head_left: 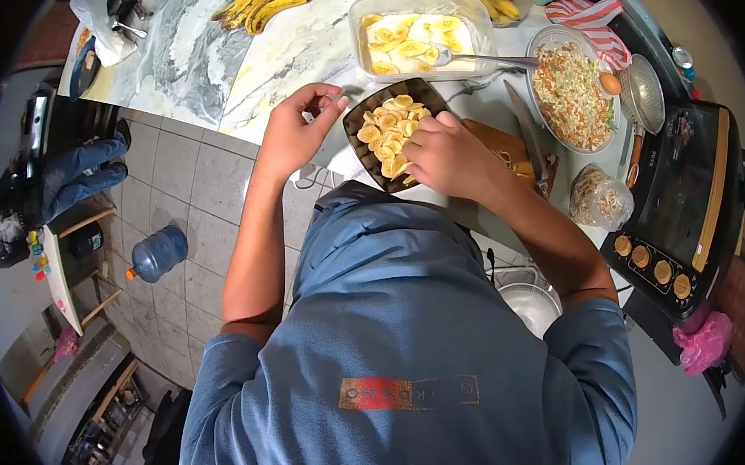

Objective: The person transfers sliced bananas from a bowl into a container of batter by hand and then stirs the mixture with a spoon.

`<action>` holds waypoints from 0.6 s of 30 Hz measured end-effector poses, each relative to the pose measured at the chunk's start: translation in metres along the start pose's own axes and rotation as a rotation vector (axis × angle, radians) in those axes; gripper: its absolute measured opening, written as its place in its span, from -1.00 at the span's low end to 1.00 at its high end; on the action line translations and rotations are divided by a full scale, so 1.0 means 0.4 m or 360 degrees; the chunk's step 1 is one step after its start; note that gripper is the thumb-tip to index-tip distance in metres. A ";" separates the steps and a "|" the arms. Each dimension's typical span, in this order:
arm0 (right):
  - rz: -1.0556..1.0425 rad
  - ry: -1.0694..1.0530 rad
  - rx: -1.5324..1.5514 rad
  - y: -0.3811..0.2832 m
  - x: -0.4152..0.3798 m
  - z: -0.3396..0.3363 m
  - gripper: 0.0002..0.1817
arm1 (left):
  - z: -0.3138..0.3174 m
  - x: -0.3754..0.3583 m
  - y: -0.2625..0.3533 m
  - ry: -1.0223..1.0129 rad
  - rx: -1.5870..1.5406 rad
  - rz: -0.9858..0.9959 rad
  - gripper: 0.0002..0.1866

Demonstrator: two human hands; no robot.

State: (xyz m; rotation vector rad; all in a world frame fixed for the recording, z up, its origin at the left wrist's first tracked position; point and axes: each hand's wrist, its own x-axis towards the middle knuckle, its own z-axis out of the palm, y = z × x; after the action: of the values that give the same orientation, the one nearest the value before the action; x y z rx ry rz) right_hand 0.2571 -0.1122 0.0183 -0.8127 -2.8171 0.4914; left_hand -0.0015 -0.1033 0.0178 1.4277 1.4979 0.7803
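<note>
A dark square bowl (pixel 370 104) at the counter's front edge holds a heap of round banana slices (pixel 389 131). My right hand (pixel 452 156) reaches over the bowl's right side, its curled fingers down against the slices; the fingertips are partly hidden. Just left of the bowl is my left hand (pixel 302 128), raised with thumb and forefinger apart and nothing visible between them. Behind the bowl stands a clear plastic container (pixel 360 44) with banana slices laid on a white layer (pixel 409 32). A metal spoon (pixel 494 60) rests in it, handle over the right rim.
A knife (pixel 524 122) lies near a brown board (pixel 487 146). To the right are a bowl of shredded vegetables (pixel 571 95), an egg (pixel 609 83), a jar (pixel 598 199), a strainer (pixel 644 91) and a toaster oven (pixel 677 200). Ripe bananas (pixel 258 8) lie behind; a person's legs (pixel 86 177) show left.
</note>
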 end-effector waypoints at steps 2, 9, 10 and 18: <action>-0.0032 0.0001 0.0029 0.007 -0.004 0.001 -0.87 | 0.004 0.002 -0.003 -0.0004 0.0003 0.0007 -0.73; -0.0127 0.0052 -0.0081 0.021 0.003 0.032 -0.90 | 0.014 0.006 -0.017 0.0030 -0.0036 0.0109 -0.75; -0.0129 0.0052 -0.0082 0.020 0.005 0.034 -0.90 | 0.013 0.006 -0.017 0.0026 -0.0007 0.0104 -0.75; -0.0198 0.0096 -0.0036 0.027 0.021 0.023 -0.90 | 0.016 0.010 -0.021 0.0013 -0.0029 0.0105 -0.75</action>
State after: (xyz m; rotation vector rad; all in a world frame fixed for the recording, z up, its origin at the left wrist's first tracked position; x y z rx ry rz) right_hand 0.2528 -0.1015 0.0064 -0.6397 -2.8004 0.4096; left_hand 0.0011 -0.1013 0.0070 1.4682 1.4526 0.8389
